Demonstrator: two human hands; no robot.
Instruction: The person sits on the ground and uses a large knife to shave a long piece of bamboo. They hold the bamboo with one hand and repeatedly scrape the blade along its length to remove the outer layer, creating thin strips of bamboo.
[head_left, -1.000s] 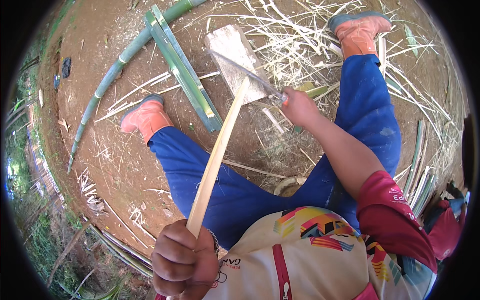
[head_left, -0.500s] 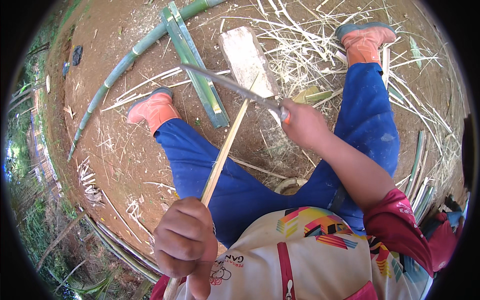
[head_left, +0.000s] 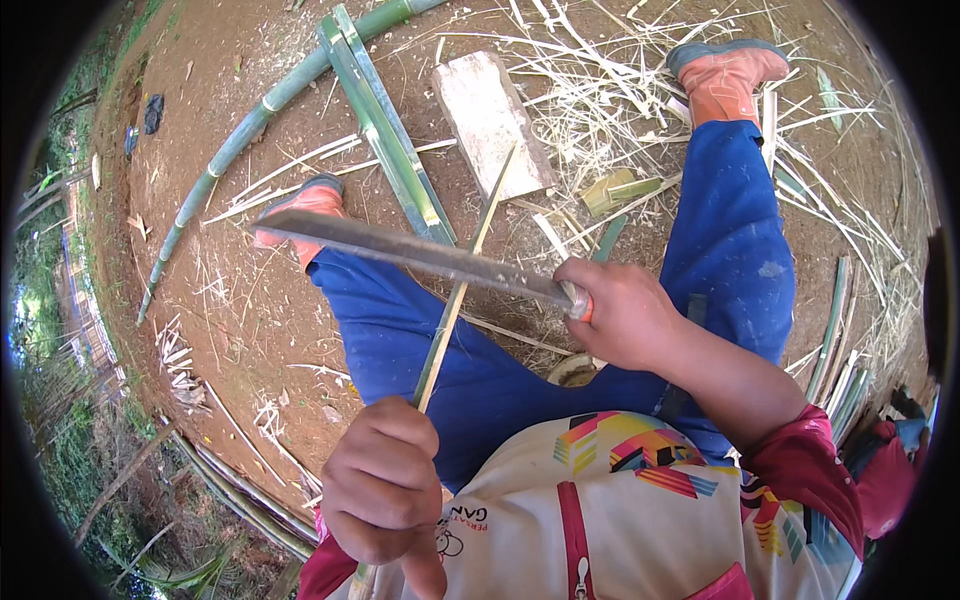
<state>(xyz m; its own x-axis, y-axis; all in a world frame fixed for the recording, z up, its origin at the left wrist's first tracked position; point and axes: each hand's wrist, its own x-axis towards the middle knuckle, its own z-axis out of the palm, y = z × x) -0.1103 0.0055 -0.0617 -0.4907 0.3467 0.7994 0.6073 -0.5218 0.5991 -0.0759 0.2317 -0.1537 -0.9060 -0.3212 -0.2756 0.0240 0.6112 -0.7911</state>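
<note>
My left hand [head_left: 385, 480] is closed round a narrow bamboo strip [head_left: 443, 335], which slants up and away from my fist. Green skin shows along one side of the strip and pale wood on the other. In my right hand [head_left: 630, 315] is the handle of a long machete [head_left: 410, 250]. Its dark blade points left and crosses over the strip's middle; whether blade and strip touch I cannot tell. Beyond the strip's far tip, a pale wooden block [head_left: 490, 115] lies on the ground.
Split green bamboo pieces [head_left: 375, 120] lie left of the block, beside a long bamboo pole [head_left: 205, 185]. Thin shavings [head_left: 620, 110] are heaped at the far right. My legs in blue trousers [head_left: 735, 230] are spread, with orange boots [head_left: 722, 85]. More strips [head_left: 850, 390] lie at right.
The machete has come nearer to me along the strip, and its blade now lies more level and shows its flat side. The strip has turned, showing more green.
</note>
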